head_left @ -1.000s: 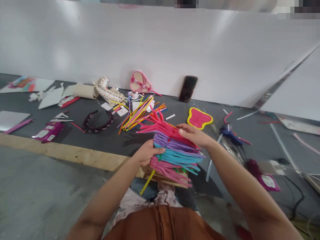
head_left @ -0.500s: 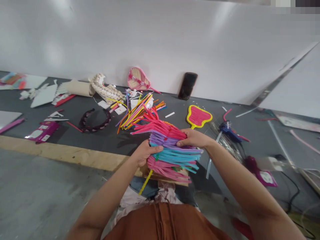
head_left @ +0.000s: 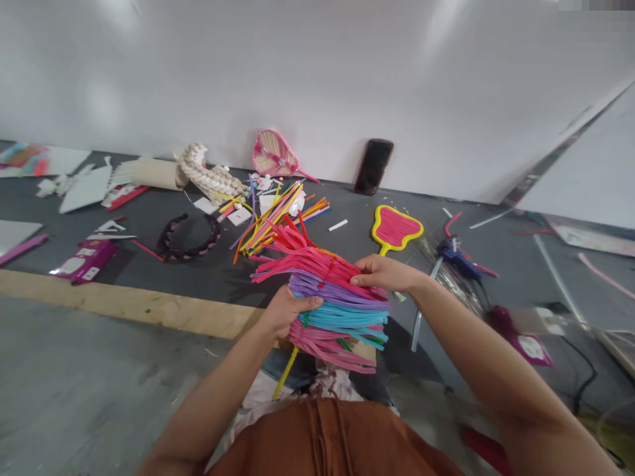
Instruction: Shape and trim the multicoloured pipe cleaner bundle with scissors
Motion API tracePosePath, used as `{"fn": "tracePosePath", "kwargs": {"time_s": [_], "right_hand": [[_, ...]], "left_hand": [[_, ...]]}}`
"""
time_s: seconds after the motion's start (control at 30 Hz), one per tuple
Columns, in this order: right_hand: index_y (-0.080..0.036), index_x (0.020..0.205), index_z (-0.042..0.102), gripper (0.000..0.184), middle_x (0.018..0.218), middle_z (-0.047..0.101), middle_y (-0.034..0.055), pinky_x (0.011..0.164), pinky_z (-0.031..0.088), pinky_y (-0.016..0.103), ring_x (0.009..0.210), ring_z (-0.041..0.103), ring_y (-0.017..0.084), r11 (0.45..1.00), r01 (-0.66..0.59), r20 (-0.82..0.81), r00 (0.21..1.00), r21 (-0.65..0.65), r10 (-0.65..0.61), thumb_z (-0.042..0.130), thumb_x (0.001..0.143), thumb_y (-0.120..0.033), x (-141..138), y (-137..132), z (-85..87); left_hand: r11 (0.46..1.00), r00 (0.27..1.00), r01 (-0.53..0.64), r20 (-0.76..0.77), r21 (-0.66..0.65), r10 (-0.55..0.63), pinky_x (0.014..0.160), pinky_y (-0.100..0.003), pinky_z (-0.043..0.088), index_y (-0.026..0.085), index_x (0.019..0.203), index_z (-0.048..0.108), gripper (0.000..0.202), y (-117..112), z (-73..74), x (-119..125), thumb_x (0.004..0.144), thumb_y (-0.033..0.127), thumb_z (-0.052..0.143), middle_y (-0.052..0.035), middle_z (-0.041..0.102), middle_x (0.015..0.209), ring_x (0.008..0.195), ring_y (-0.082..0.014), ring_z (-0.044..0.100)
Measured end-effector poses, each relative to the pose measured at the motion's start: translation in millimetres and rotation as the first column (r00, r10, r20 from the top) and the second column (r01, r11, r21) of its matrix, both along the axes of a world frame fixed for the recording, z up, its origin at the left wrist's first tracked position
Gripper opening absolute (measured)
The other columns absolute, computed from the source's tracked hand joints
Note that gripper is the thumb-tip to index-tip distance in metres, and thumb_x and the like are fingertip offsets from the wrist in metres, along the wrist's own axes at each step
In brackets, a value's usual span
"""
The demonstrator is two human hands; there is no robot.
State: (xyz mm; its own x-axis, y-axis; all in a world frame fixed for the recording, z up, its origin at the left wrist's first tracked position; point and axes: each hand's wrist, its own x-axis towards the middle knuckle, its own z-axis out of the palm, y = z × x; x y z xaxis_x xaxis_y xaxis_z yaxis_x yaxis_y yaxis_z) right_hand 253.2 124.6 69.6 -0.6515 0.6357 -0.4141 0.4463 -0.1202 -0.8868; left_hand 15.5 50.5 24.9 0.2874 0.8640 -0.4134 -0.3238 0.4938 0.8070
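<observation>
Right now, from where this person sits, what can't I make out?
All in the head view:
- Left hand: most of its fingers are hidden behind the pipe-cleaner bundles.
- Pink-and-yellow paddle shape: the lower part of its handle is hidden by the right hand.
- Purple packet: its print is too small and blurred to read.
- Pale sheet behind the purple strip: cut off by the left edge.

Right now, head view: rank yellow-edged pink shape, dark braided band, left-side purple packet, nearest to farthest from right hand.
1. Yellow-edged pink shape: just beyond the right hand.
2. Dark braided band: left of it.
3. Purple packet: farther left.
</observation>
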Motion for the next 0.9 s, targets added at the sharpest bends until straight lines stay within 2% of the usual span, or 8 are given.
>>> {"fn": "tracePosePath", "kwargs": {"time_s": [0.1,0.2,0.3,0.4,0.5,0.57,0.7,0.9], "right_hand": [[-0.016,0.078,0.067,0.046,0.064,0.06,-0.0044,0.054,0.039,0.023,0.057,0.049,0.01,0.998,0.031,0.043,0.999,0.046,-0.033,0.072,0.072,-0.061,-1.4,0.5,-4.6],[-0.016,0.079,0.066,0.042,0.062,0.058,-0.0056,0.051,0.036,0.022,0.055,0.046,0.009,0.996,0.053,0.065,0.996,0.067,-0.058,0.071,0.074,-0.057,4.4,3.8,-3.4],[-0.016,0.084,0.068,0.044,0.068,0.064,-0.0036,0.056,0.041,0.024,0.059,0.052,0.011,0.999,0.014,0.061,0.998,0.045,-0.017,0.068,0.077,-0.06,11.1,9.0,2.7],[-0.016,0.092,0.069,0.047,0.081,0.07,0.0,0.066,0.047,0.027,0.071,0.06,0.015,0.994,-0.079,0.031,0.997,0.07,0.077,0.063,0.081,-0.062,6.8,13.7,9.2],[-0.016,0.095,0.07,0.047,0.086,0.072,0.0019,0.068,0.048,0.028,0.076,0.062,0.017,0.97,-0.157,0.054,0.987,0.187,0.15,0.059,0.084,-0.06,-8.7,15.3,16.8],[-0.015,0.096,0.071,0.046,0.085,0.072,0.0025,0.066,0.047,0.028,0.074,0.062,0.017,0.943,-0.217,0.103,0.975,0.253,0.197,0.058,0.086,-0.058,-18.5,15.0,23.4],[-0.015,0.107,0.071,0.049,0.092,0.074,0.0039,0.069,0.049,0.028,0.079,0.065,0.018,0.932,-0.245,0.094,0.969,0.268,0.228,0.061,0.085,-0.058,-20.5,15.8,33.9],[-0.015,0.113,0.072,0.054,0.094,0.076,0.0066,0.069,0.051,0.027,0.08,0.067,0.017,0.972,-0.019,-0.002,1.0,0.234,0.02,0.049,0.092,-0.059,-7.2,17.8,28.3]], "left_hand": [[0.999,0.999,0.027,-0.025,0.024,-0.026,0.091,-0.044,0.053,0.014,0.094,0.072,0.056,-1.9,-4.1,-0.5,0.052,0.044,0.093,-0.0066,0.077,0.089,0.087,-0.0252,0.071],[0.968,0.958,0.231,-0.199,0.095,-0.209,0.086,-0.039,0.054,0.014,0.1,0.071,0.061,-3.8,6.7,-20.1,0.059,0.057,0.085,-0.0089,0.076,0.095,0.091,-0.0264,0.07],[0.86,0.755,0.5,-0.54,0.108,-0.371,0.078,-0.032,0.052,0.016,0.097,0.072,0.045,-7.0,42.6,-50.9,0.071,0.052,0.079,-0.0078,0.077,0.087,0.09,-0.027,0.071],[0.682,0.292,0.719,-0.949,0.135,-0.119,0.081,-0.03,0.05,0.023,0.101,0.073,0.027,-1.0,89.9,-63.5,0.093,0.041,0.055,-0.0052,0.078,0.094,0.092,-0.0235,0.072],[0.495,0.323,0.793,-0.934,0.356,0.154,0.103,-0.03,0.043,0.022,0.125,0.064,0.033,27.0,119.9,-46.2,0.097,0.033,0.05,-0.0058,0.066,0.134,0.123,-0.0199,0.061],[0.401,0.265,0.857,-0.944,0.323,0.196,0.114,-0.036,0.034,0.018,0.13,0.061,0.038,54.5,124.1,-28.7,0.094,0.028,0.056,-0.0097,0.059,0.143,0.134,-0.0223,0.052],[0.274,0.064,0.961,-0.992,0.033,-0.107,0.093,-0.029,0.045,0.018,0.114,0.071,0.027,98.6,112.8,-9.0,0.09,0.024,0.061,-0.0058,0.076,0.112,0.105,-0.02,0.068],[0.343,0.113,0.939,-0.957,0.015,-0.267,0.068,-0.021,0.042,0.019,0.098,0.077,0.019,107.7,101.3,-10.6,0.084,0.021,0.064,-0.0008,0.078,0.089,0.079,-0.0139,0.069]]}}
